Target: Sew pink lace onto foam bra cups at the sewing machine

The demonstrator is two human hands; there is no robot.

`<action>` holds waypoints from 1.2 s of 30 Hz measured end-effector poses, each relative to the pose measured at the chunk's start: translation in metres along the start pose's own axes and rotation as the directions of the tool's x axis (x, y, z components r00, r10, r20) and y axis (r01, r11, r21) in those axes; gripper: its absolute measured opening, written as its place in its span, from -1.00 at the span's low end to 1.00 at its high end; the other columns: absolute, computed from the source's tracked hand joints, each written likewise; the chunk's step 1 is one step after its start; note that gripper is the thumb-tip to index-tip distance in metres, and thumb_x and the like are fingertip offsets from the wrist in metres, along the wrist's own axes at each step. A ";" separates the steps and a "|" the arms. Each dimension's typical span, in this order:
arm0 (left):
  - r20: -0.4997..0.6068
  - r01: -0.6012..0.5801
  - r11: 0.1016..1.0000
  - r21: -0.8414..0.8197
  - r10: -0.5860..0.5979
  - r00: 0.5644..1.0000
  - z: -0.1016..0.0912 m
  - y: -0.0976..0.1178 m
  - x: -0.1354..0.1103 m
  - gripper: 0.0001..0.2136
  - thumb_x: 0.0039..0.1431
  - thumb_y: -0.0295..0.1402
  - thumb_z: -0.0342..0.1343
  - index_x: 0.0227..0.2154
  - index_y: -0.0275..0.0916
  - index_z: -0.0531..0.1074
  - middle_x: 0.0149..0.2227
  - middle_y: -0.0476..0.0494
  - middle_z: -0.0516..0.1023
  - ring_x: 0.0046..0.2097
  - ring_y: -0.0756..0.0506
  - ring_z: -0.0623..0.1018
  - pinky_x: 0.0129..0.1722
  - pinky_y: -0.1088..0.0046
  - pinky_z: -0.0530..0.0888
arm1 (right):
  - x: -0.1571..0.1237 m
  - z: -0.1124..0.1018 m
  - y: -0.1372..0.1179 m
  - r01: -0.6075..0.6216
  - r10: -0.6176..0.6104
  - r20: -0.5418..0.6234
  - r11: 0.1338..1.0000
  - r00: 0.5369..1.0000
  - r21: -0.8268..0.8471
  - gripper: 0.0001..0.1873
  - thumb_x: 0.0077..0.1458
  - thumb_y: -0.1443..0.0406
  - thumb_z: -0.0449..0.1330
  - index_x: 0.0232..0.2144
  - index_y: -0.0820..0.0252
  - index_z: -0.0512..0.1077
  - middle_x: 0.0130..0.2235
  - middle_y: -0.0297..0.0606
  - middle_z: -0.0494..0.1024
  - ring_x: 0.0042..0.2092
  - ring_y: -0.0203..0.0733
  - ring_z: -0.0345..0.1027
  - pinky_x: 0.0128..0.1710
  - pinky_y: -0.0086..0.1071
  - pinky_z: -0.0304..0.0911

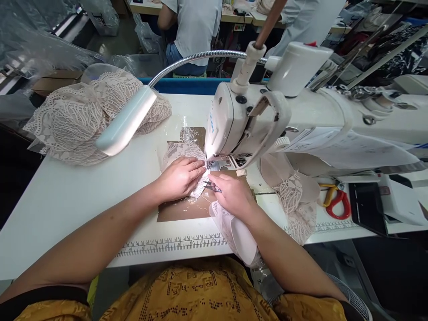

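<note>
My left hand (180, 178) lies flat on a pale pink lace piece (182, 151), its fingers stretched toward the needle area of a white sewing machine (222, 120). My right hand (232, 191) is closed around small thread snips (213, 186), whose dark blades point left over the lace. Its fingertips touch the fabric edge close to the presser foot, which is partly hidden. A smooth pale cup piece (244, 240) with lace hangs under my right wrist, over the table's front edge. Brown sheeting (182, 211) covers the table around the needle.
Heaped lace (76, 116) sits at the left behind a lit lamp (127, 120) on a bent metal neck. More lace cups (294, 191) lie right of the machine, beside red-and-yellow-handled scissors (337, 203) and a black tray (367, 207). A ruler strip (174, 245) runs along the front edge. A person (197, 31) sits beyond.
</note>
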State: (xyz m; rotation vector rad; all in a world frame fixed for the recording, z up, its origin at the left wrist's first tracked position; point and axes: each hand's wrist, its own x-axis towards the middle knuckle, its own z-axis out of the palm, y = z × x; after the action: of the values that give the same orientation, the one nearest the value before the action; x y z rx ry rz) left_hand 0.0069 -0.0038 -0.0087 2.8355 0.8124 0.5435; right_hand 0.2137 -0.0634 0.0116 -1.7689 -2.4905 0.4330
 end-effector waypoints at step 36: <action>0.114 0.587 0.801 -0.118 -0.576 0.809 -0.044 0.004 -0.034 -0.76 0.04 -0.40 0.04 -0.23 -0.22 0.51 -0.08 -0.19 0.54 -0.10 -0.24 0.50 -0.23 0.29 0.41 | -0.064 -0.044 0.049 -0.252 0.210 0.197 0.942 0.958 0.222 -0.63 0.02 0.11 0.19 -0.14 0.13 0.44 -0.37 -0.30 0.52 -0.32 -0.13 0.38 -0.37 -0.37 0.16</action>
State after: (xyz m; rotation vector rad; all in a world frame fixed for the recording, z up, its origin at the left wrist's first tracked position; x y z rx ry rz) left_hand -0.0348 -0.0237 0.0226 2.2690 1.4775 0.3777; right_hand 0.2895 -0.0995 0.0484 -2.0010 -2.2113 0.9027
